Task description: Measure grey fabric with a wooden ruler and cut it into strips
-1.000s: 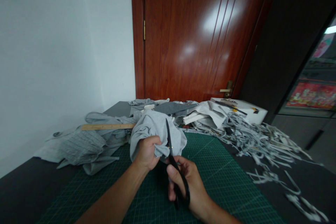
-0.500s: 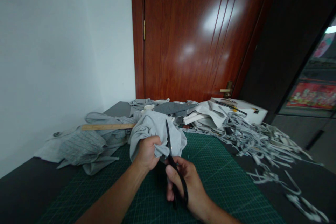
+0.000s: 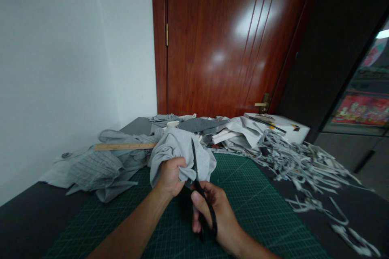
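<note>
My left hand [image 3: 172, 176] grips a bunched light grey cloth [image 3: 176, 145] above the green cutting mat [image 3: 252, 198]. Black scissors [image 3: 196, 166] are in my right hand [image 3: 214, 206], thumb and fingers around the handles. One blade points up and away from me, in front of the cloth; the other blade is hidden, so how far the scissors are spread cannot be told. Both hands are close together, the right one lower.
A wooden ruler [image 3: 124, 146] lies across grey fabric [image 3: 97, 170] at the left. Behind are more cloths and a white box [image 3: 298, 131]. Many grey fabric strips [image 3: 298, 162] are heaped at the right, some loose on the dark table [image 3: 33, 214].
</note>
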The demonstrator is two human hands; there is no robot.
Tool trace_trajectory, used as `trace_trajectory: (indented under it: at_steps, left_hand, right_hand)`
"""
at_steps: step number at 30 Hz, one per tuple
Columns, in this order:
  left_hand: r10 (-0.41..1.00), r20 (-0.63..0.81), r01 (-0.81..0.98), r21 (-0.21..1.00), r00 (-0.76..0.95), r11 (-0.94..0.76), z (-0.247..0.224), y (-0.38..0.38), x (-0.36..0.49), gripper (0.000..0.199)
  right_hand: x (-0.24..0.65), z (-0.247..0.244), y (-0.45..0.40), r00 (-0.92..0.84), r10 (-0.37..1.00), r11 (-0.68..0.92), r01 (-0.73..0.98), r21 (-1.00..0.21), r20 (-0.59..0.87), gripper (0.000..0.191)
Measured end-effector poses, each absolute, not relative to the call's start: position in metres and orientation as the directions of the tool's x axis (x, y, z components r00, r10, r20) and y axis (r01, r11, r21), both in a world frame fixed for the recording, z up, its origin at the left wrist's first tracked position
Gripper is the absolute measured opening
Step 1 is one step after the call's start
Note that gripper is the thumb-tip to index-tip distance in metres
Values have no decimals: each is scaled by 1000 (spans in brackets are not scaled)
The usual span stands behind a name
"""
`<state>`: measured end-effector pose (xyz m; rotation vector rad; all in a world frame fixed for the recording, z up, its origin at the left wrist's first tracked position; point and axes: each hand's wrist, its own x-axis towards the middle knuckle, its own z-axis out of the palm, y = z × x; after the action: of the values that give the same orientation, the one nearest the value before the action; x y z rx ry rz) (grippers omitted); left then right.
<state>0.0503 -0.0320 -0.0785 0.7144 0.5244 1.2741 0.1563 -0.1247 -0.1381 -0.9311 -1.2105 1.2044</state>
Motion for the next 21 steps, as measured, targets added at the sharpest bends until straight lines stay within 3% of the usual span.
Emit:
trace_trajectory:
  at_steps: [21]
  left_hand:
    - [973, -3, -660, 734, 233, 160, -85, -27, 49, 28]
  right_hand:
    - [157, -141, -122, -61, 986, 143, -153, -978, 153, 71]
